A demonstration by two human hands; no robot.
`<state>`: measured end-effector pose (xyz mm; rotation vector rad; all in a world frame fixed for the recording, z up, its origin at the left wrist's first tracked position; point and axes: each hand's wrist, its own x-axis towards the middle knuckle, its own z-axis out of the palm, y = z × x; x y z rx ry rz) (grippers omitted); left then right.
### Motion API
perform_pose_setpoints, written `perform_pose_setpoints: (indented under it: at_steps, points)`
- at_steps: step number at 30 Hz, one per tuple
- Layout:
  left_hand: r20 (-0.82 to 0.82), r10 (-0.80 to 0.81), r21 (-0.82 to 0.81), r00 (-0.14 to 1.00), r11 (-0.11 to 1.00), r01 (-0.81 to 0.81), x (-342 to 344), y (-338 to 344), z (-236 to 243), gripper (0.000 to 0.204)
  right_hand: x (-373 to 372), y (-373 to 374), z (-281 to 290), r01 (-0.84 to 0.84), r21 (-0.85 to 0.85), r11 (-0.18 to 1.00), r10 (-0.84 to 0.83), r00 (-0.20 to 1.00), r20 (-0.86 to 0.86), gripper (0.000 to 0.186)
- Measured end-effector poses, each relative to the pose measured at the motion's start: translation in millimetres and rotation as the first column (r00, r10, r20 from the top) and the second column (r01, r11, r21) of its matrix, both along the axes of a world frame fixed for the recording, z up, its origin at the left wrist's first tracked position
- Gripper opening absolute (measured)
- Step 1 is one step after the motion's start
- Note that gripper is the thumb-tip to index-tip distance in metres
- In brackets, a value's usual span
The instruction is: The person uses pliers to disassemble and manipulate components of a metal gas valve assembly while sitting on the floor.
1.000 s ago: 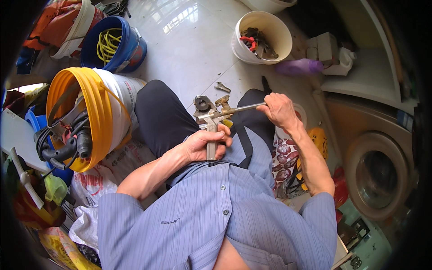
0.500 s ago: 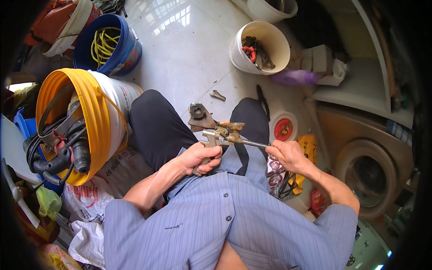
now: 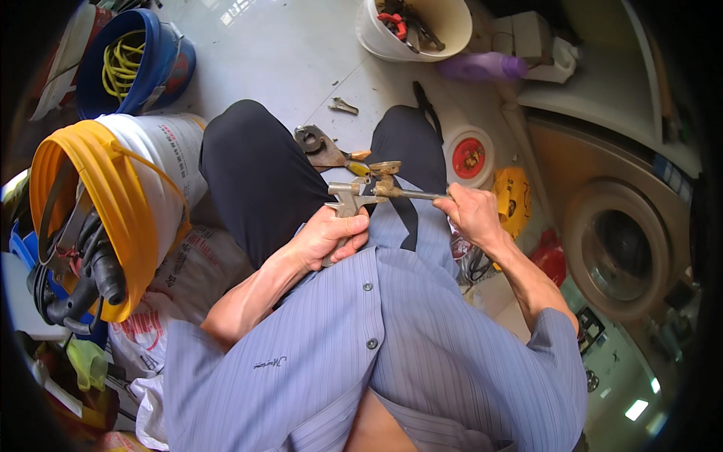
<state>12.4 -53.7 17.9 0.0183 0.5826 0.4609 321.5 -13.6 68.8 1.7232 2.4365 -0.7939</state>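
A pistol-shaped metal spray gun (image 3: 349, 197) with a brown-stained round fitting (image 3: 385, 168) is held across my lap. My left hand (image 3: 331, 237) wraps its grip, thumb along the side. At the barrel's right end my right hand (image 3: 474, 215) is closed round the rod-like tip (image 3: 425, 195). Just beyond the gun, between my knees, lies a plier-like hand tool (image 3: 324, 151) with dark jaws and orange-yellow handles, partly hidden by the gun. A small metal piece (image 3: 343, 106) rests on the floor farther out.
At left stand a yellow-rimmed bucket (image 3: 162, 162) with a corded power tool (image 3: 102, 271) and a blue bucket (image 3: 173, 71) with yellow cable. A white bucket (image 3: 369, 34) of tools stands ahead. At right are a purple bottle (image 3: 478, 67), a red-centred round lid (image 3: 452, 154) and a washing machine (image 3: 561, 203).
The view has tilted and shifted, so the floor things sit higher in the picture. Both hands keep their hold on the spray gun, with little visible change between them.
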Motion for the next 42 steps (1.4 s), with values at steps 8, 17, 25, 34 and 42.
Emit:
perform_pose_setpoints:
  at_steps: [8, 17, 25, 34, 42]
  points:
    - [-0.213, 0.182, 0.234, 0.960, 0.963, -0.131, 36, 4, 7, 0.022, -97, -89, -61, 0.380, -0.162, 0.911, -0.412, 0.863, -0.293, 0.017]
    - [-0.267, 0.329, 0.351, 0.906, 0.909, -0.227, 25, 28, 1, 0.017, -68, -48, -44, 0.535, -0.492, 0.687, -0.700, 0.668, -0.252, 0.050]
    - [-0.387, 0.501, 0.200, 0.774, 0.865, -0.461, 30, 29, -15, 0.029, -70, -44, -26, 0.436, -0.577, 0.691, -0.667, 0.692, -0.276, 0.057]
    - [-0.029, 0.567, 0.063, 0.823, 0.823, -0.565, 36, 42, 4, 0.054, -57, -29, -36, 0.178, -0.693, 0.698, -0.583, 0.703, -0.407, 0.057]
    - [-0.182, 0.611, 0.271, 0.771, 0.784, -0.558, 40, 48, 25, 0.049, -68, -31, -47, 0.071, -0.736, 0.673, -0.641, 0.553, -0.532, 0.063]
